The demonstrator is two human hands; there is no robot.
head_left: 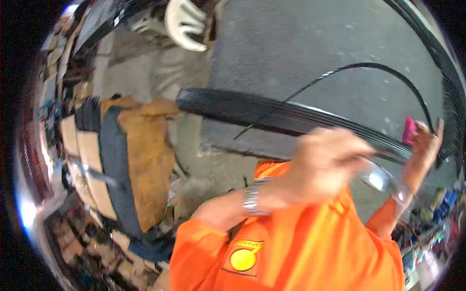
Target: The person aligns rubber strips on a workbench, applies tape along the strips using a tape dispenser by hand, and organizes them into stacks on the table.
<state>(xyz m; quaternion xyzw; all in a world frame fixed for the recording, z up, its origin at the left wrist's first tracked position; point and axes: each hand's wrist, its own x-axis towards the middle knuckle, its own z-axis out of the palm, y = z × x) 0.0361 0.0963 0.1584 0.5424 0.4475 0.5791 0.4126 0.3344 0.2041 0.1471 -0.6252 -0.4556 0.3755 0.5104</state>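
Note:
My right hand is closed around a pink cloth and the end of a thin black strip, with one finger pointing up. The strip arches over the grey table, and its far end hangs near the table's front edge. My left hand, with a metal watch on the wrist, is in front of my chest. Its fingers are curled and blurred by motion; a thin shiny line runs by them, but what they hold is unclear. Beyond both hands, a long bundle of black ribbed strips lies across the table.
The grey table spreads ahead, with more black strips along its right edge. A white plastic chair is at the far left. Brown cloth, dark cloth and cardboard are piled at left. Clutter fills the lower right.

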